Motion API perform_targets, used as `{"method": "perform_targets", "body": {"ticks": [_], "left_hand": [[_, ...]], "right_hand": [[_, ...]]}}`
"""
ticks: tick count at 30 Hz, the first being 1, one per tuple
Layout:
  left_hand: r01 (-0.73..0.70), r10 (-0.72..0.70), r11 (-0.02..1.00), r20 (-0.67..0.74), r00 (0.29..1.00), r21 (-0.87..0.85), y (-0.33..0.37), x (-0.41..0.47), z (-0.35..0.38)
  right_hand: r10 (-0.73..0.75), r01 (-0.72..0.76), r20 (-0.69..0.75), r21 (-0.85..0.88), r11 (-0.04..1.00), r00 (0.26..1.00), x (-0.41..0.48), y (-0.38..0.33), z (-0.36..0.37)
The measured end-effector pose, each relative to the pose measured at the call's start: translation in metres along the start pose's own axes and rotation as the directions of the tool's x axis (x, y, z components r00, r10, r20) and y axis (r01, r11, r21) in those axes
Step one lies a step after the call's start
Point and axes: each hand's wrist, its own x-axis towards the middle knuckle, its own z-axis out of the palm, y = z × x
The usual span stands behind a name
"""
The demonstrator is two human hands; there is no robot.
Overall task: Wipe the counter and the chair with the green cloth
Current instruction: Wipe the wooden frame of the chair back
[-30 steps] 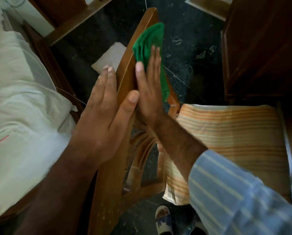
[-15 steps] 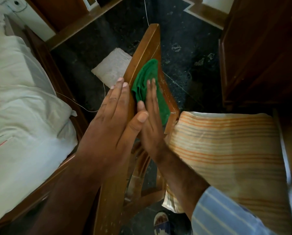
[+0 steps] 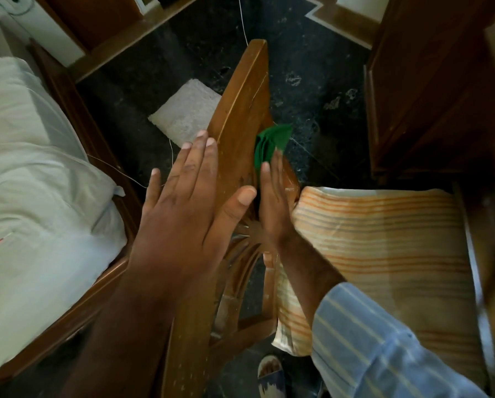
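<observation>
A wooden chair's backrest (image 3: 240, 110) runs up the middle of the head view, seen from above. The folded green cloth (image 3: 269, 145) is pressed flat against its seat-side face by my right hand (image 3: 272, 202), fingers straight, palm on the cloth. My left hand (image 3: 188, 202) lies flat against the other face of the backrest, fingers spread, thumb hooked over the top rail. The chair's seat carries an orange-striped cushion (image 3: 384, 254). No counter is clearly identifiable.
A bed with pale sheets (image 3: 33, 182) and a wooden frame lies close on the left. A pale mat (image 3: 186, 113) rests on the dark floor behind the chair. Dark wooden furniture (image 3: 427, 96) stands at the right. My sandalled foot (image 3: 270, 374) is below the chair.
My right hand has slid the green cloth down the backrest from near its top end to the lower part. My left hand stayed against the backrest.
</observation>
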Motion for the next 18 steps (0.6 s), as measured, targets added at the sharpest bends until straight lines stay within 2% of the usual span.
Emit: {"method": "perform_targets", "body": {"ticks": [3,7,9,11,13,15,18], "left_hand": [[0.000,0.000,1.000,-0.004,1.000,-0.014,-0.001,-0.001,0.001],[-0.003,0.003,0.999,-0.005,1.000,-0.045,-0.002,0.000,0.001],[-0.005,0.005,0.998,0.004,1.000,-0.062,-0.003,0.000,0.001],[-0.005,0.006,0.996,0.002,1.000,-0.087,-0.002,0.000,0.001],[-0.004,0.003,0.995,-0.005,1.000,-0.104,-0.001,0.000,0.001],[0.013,-0.011,0.994,0.013,1.000,-0.112,0.001,0.000,-0.001],[0.002,-0.001,0.993,0.007,1.000,-0.122,-0.003,0.002,0.000]], "right_hand": [[0.087,-0.085,-0.017,0.110,0.990,0.996,-0.013,-0.005,0.006],[-0.033,0.050,-0.073,0.249,0.967,0.997,-0.001,-0.053,0.028],[-0.065,0.086,-0.090,0.263,0.961,0.994,0.001,-0.062,0.034],[-0.112,0.126,-0.083,0.180,0.976,0.990,0.001,-0.052,0.029],[-0.179,0.179,-0.089,-0.009,0.984,0.980,0.007,-0.034,0.019],[-0.177,0.157,-0.107,-0.170,0.973,0.978,0.018,-0.018,0.012],[-0.043,0.025,-0.137,-0.130,0.991,0.990,0.026,0.000,0.006]]}}
